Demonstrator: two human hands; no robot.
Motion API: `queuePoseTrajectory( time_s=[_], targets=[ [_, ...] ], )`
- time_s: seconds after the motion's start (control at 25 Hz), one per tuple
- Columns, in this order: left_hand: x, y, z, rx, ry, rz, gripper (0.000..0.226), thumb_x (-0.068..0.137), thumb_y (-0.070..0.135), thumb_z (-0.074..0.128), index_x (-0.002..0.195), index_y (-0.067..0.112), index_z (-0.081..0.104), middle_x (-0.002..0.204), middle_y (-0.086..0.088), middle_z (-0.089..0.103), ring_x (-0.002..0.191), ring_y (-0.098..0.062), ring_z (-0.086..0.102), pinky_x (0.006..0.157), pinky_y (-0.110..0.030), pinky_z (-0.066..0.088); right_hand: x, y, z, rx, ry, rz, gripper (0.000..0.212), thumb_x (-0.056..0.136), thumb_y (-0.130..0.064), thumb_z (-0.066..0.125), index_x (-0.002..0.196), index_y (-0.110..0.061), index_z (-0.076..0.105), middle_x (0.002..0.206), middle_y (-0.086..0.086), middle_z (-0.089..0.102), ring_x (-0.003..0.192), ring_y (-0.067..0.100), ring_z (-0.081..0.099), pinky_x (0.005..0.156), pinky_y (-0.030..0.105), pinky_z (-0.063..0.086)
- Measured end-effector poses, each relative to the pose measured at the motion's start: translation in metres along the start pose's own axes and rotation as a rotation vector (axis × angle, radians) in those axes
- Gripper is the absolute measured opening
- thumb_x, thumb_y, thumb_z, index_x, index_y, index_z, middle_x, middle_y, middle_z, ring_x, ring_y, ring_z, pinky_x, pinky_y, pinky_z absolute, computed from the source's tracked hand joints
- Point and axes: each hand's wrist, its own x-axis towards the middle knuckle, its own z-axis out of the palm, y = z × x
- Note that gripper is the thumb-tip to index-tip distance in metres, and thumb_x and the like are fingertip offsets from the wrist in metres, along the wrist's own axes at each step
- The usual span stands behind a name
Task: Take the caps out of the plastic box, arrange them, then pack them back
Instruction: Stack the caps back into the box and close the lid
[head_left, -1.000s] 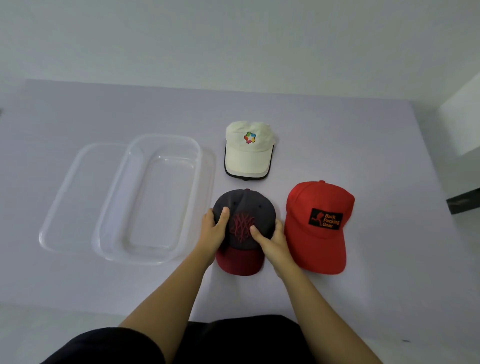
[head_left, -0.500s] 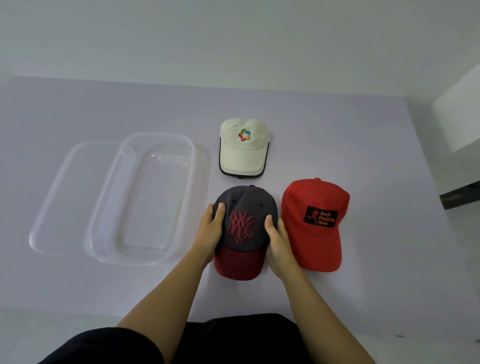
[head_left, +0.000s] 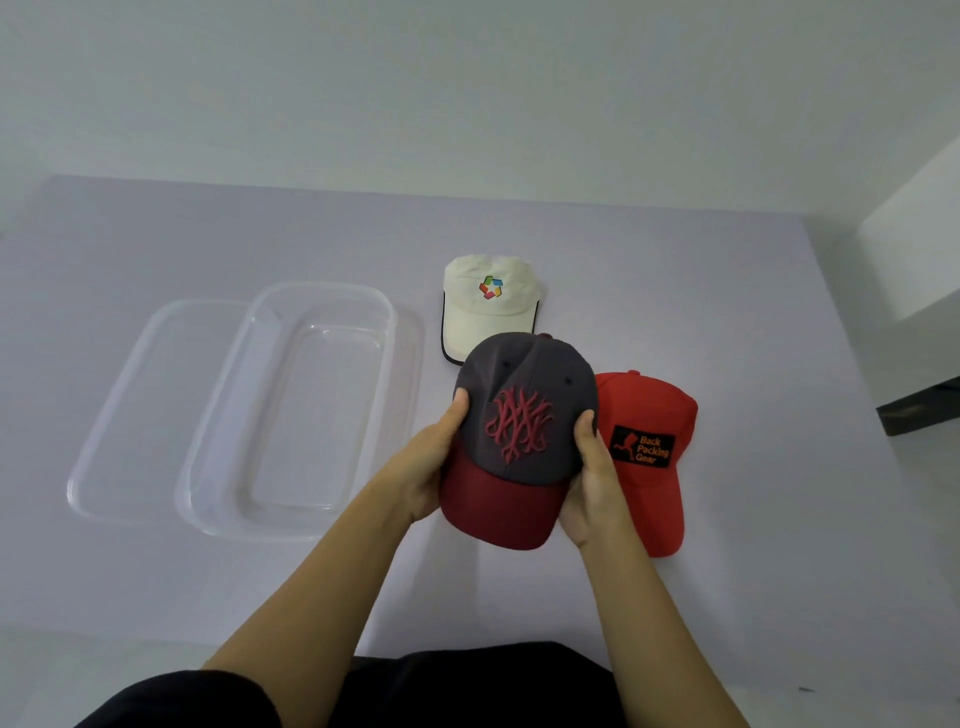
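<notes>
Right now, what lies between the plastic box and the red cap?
The grey cap, held by both hands; the head view shows it.

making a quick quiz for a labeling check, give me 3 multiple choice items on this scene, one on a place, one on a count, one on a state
1. Where is the cream cap?
A. inside the plastic box
B. on the table, beyond the other two caps
C. on the red cap

2. How many caps are in view?
A. two
B. three
C. four

3. What state is the clear plastic box in?
A. empty
B. holding one cap
C. closed by its lid

Answers:
1 B: it lies on the table, farther off than the red cap and the grey and maroon cap.
2 B: cream, red, and the grey and maroon one held by the left hand and right hand.
3 A: its bottom shows bare; the lid lies beside it.
</notes>
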Motion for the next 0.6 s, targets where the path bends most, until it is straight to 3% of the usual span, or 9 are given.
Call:
queuePoseTrajectory(
  time_s=[0.12,0.28,0.48,0.6],
  targets=[
    [0.002,-0.002,0.017,-0.116,0.077,0.186,0.065,0.072,0.061,0.055,0.113,0.012,0.066,0.110,-0.011,0.072,0.101,-0.024,0.069,0.084,-0.037,0.055,-0.006,-0.001,0.010,0.097,-0.066,0.062,0.081,0.065,-0.058,0.071,0.132,-0.016,0.053,0.132,0.010,0.058,0.121,0.026,0.056,0.095,0.042,0.050],
    [0.003,0.005,0.022,-0.258,0.135,0.398,0.062,0.076,0.055,0.054,0.118,0.010,0.062,0.111,-0.009,0.072,0.102,-0.022,0.069,0.078,-0.033,0.058,-0.019,0.011,0.020,0.198,-0.164,0.160,0.088,0.056,-0.049,0.084,0.131,-0.016,0.054,0.132,0.008,0.059,0.122,0.023,0.055,0.100,0.043,0.046],
    [0.002,0.008,0.024,-0.225,0.126,0.410,0.055,0.084,0.051,0.051,0.118,0.009,0.061,0.110,-0.010,0.072,0.100,-0.021,0.069,0.077,-0.032,0.059,-0.021,0.010,0.025,0.236,-0.259,0.121,0.077,0.071,-0.040,0.077,0.137,-0.014,0.047,0.138,0.012,0.052,0.128,0.028,0.049,0.104,0.045,0.042],
    [-0.001,0.011,0.022,-0.161,0.109,0.382,0.059,0.080,0.053,0.054,0.118,0.009,0.062,0.110,-0.009,0.072,0.101,-0.022,0.069,0.083,-0.035,0.057,-0.025,0.010,0.021,0.289,-0.275,0.165,0.078,0.063,-0.028,0.085,0.132,-0.011,0.053,0.135,0.014,0.055,0.125,0.031,0.051,0.098,0.046,0.048]
  ],
)
